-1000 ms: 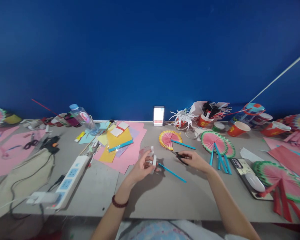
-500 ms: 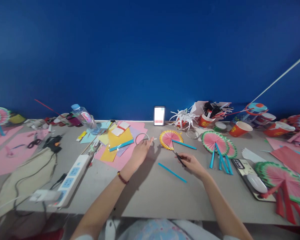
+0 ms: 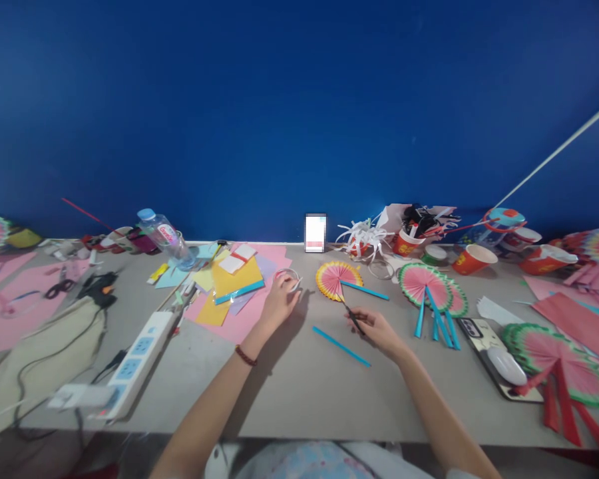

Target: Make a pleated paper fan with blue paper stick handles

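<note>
My left hand (image 3: 280, 301) has its fingers curled at a clear ring-shaped tape roll (image 3: 290, 271), gripping its near side. Part of the roll is hidden behind the fingers. In my right hand (image 3: 374, 329) is a slim black tool (image 3: 353, 318), perhaps tweezers; its tip points at the lower edge of a folded paper fan (image 3: 332, 280). That round fan is pink with a yellow rim and lies flat, one blue paper strip (image 3: 364, 289) reaching from its middle to the right. A loose blue strip (image 3: 341, 346) rests on the table between my hands.
Left are coloured paper sheets (image 3: 239, 276), a bottle (image 3: 167, 238) and a power strip (image 3: 138, 366). A phone (image 3: 315, 233) leans on the blue wall. Rightward stand a cup of white paper shreds (image 3: 364, 238), another tape roll (image 3: 381, 269), finished fans (image 3: 424, 286) and paper cups (image 3: 474, 259).
My left hand's stretched fingers have curled in around the tape roll. My right hand stays by the fan with the black tool, and the view has shifted slightly.
</note>
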Demonstrator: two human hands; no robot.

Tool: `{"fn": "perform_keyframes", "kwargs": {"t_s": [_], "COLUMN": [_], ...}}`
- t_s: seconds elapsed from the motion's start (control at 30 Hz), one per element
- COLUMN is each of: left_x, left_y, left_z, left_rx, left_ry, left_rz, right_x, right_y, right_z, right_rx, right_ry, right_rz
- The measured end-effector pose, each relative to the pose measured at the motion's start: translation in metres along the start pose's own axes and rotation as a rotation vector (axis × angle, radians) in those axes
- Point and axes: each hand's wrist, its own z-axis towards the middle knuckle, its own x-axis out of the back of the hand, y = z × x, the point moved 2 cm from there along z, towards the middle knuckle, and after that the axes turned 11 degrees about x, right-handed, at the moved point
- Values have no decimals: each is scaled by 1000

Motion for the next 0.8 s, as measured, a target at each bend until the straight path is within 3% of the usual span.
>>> {"fn": "perform_keyframes", "kwargs": {"t_s": [0.07, 0.23, 0.4, 0.53, 0.8], "left_x": [4, 3, -5, -17, -39], "left_y": [7, 25, 35, 35, 32], "left_z": [-4, -16, -31, -40, -46], "left_rx": [156, 418, 504, 524, 527], "left_ry": [6, -156, -170, -154, -232], "left_rz": [-251, -654, -827, -897, -1021], "right_x": [-5, -24, -55, -74, -77], "right_y": [-5, -20, -31, -25, -1], "right_z": [1, 8, 16, 22, 24], "right_rx": [21, 114, 125, 107, 18], "right_ry": [33, 76, 201, 283, 317], "right_rz": [-48, -116, 46, 191, 454]}}
